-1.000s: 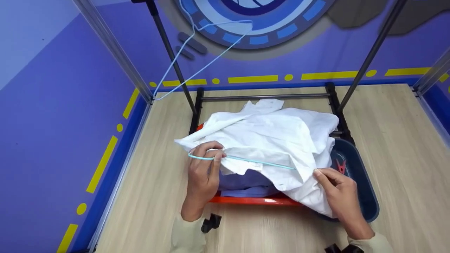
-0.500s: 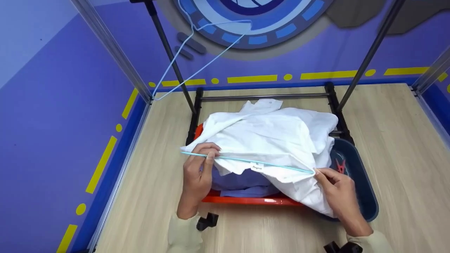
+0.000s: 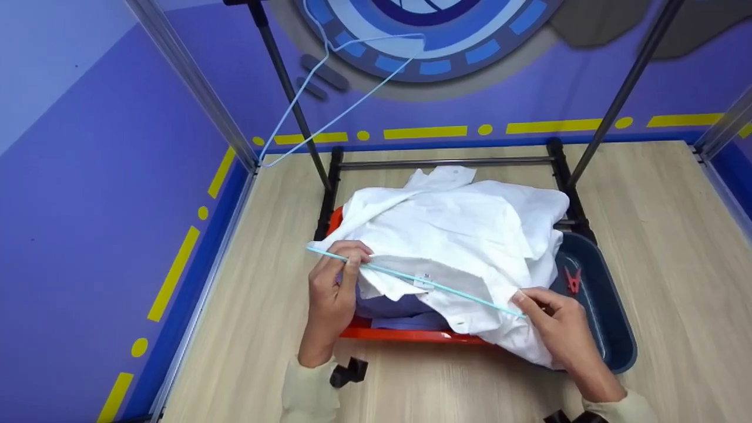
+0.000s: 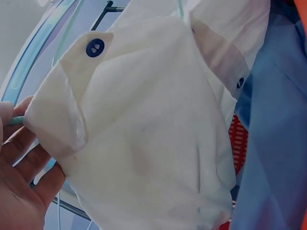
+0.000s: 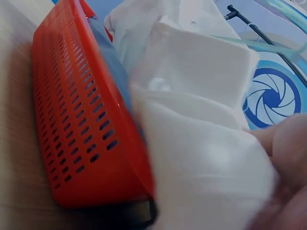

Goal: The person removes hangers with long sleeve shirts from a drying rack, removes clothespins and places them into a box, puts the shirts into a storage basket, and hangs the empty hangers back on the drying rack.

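A white shirt (image 3: 435,220) with a collar label lies heaped over the red basket (image 3: 405,335). Along its neck opening runs a light blue clothes hanger (image 3: 452,290). My left hand (image 3: 330,294) pinches the hanger between thumb and fingers near its left end. In the left wrist view that hanger (image 4: 17,120) shows at the fingertips, beside a shirt flap with a dark button (image 4: 95,47). My right hand (image 3: 555,323) pinches the shirt's edge, where the hanger's right end meets the fingertips. Folded white cloth (image 5: 206,158) fills the right wrist view beside the right hand (image 5: 288,165).
Blue-purple clothing (image 3: 405,314) lies in the basket under the shirt. Right of it stands a dark tub (image 3: 617,329) holding a red clothespin (image 3: 572,281). A black rack (image 3: 617,97) rises behind, and another blue hanger (image 3: 346,111) hangs at upper left.
My left hand has shifted slightly left with the hanger. The hanger now slopes down to the right, its right end showing at the right hand, which has dropped slightly. The neck opening gapes wider.
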`<state>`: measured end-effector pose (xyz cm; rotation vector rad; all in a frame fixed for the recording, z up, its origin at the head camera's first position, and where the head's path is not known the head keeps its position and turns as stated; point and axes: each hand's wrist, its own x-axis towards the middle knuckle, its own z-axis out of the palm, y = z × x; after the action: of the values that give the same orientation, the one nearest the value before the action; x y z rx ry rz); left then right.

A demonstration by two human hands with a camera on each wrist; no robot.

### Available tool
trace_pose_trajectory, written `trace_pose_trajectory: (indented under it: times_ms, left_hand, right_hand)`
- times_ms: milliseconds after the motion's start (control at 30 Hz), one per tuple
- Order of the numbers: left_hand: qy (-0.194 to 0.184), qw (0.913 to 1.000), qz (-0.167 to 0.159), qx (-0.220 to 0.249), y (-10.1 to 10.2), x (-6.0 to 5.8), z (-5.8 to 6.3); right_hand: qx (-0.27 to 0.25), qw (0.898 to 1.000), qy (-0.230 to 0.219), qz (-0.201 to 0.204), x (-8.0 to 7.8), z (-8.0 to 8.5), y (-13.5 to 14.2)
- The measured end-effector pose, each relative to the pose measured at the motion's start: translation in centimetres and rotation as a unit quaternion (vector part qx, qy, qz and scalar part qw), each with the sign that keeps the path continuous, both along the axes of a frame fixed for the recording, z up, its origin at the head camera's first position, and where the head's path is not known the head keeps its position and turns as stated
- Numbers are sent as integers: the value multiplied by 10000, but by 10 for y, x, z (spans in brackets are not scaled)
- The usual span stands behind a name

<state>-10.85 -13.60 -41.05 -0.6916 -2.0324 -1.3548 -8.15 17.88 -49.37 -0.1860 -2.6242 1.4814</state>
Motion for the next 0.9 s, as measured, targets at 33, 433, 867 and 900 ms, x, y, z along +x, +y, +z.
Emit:
trace_pose_trajectory:
  times_ms: [33,433,867,900]
  left_hand:
    - [-14,10000,26,-41,0,-1,-3]
    - [-49,9984,218,-525,4,-12,-30]
    - [-427,9970,184,-619,19,-8,-31]
    - [-446,9970,129,-626,20,-8,-31]
  right_hand:
    - [-53,9999,-60,85,1,1,1]
    - [267,9867,1104,1161,20,30,-7]
    - [532,9679,1743,1732,23,22,-14]
    - [453,9672,1802,1730,23,21,-13]
